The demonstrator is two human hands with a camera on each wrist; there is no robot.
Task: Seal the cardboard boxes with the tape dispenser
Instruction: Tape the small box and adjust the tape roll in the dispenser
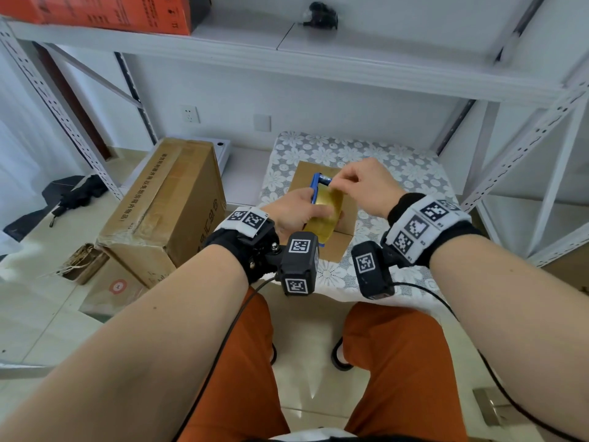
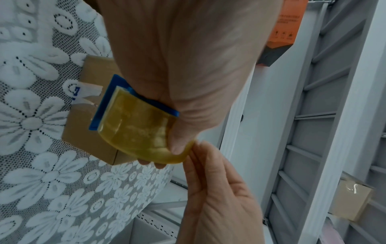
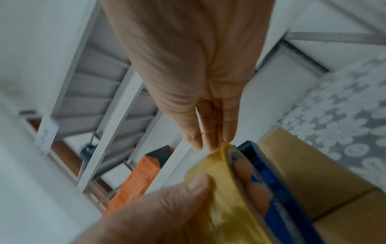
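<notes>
L hand grips the blue tape dispenser, thumb on the yellowish tape roll, other fingers curled round the far side w/ tips poking out under the roll in the L wrist view. R hand is at the dispenser's far end; thumb and fingertips come together at the roll's edge, pinching at the tape there. Can't tell if a loose tape end is actually between them, R wrist view is blurry.

Dispenser is held above a small cardboard box, which sits on the white floral lace cloth covering a low surface, center-far of scene. Box's top seam shows in the L wrist view, plus a torn white label at its edge.

Big cardboard box stands on the floor to the left, printed text on its side. Black folded umbrella on the floor far left. Orange box on the upper white shelf, far left. Person seated, orange trousers in near view.
</notes>
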